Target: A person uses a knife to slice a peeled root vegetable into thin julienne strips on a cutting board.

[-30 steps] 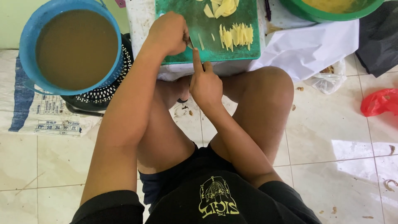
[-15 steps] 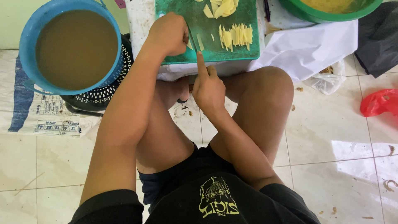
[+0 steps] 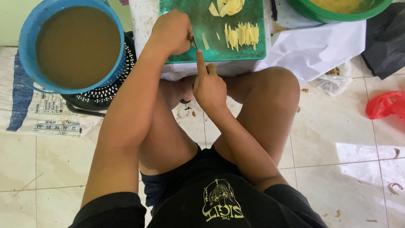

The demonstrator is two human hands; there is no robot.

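At board (image 3: 211, 42) near edge: right hand (image 3: 209, 86) (clamped on knife, forefinger along spine) has come back toward left hand (image 3: 171, 31), fist closed over piece; cutting cont.

Light: bright, soft daylight
Glare: white shine on floor tiles (image 3: 358, 152) at 4 o'clock
Shadows: faint, under legs
Focus: sharp almost everywhere
Blur: slight at 12 o'clock
Edges: barely bent
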